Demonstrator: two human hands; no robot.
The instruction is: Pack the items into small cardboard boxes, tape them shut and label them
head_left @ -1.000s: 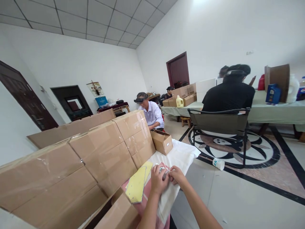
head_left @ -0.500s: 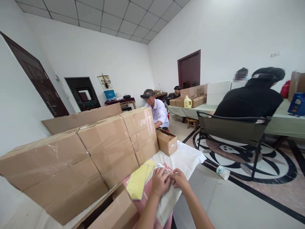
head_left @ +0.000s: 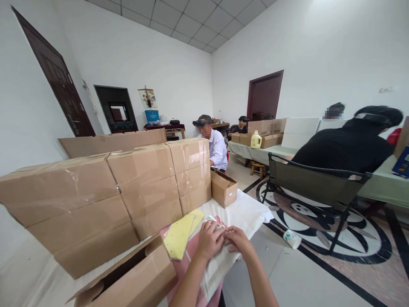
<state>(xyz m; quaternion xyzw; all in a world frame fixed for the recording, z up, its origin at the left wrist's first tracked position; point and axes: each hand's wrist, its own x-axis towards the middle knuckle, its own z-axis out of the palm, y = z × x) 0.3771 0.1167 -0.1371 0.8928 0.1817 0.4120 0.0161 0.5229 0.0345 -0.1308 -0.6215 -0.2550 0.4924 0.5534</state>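
At the near edge of the table, my left hand (head_left: 211, 239) curls its fingers over a small whitish thing (head_left: 211, 219) whose kind I cannot make out. My right hand (head_left: 237, 239) meets it from the right, fingers bent inward and fingertips close to the left hand's. Whatever lies between them is mostly hidden. Under the hands are a white cloth (head_left: 247, 209) and a pink cloth (head_left: 179, 273). Left of my left hand lies a flat yellow sheet (head_left: 179, 235) with a jagged edge and small dark spots.
Taped cardboard boxes (head_left: 143, 187) form a wall on the left. An open carton (head_left: 137, 273) stands in front, a smaller box (head_left: 225, 189) at the far table end. A paper cup (head_left: 292, 239) lies on the floor by a chair (head_left: 316, 183). Several people sit at tables beyond.
The view has turned slightly. My right hand's fingertips have gone from a pinch to a looser bend beside the left hand. My left hand stays curled over the whitish thing.
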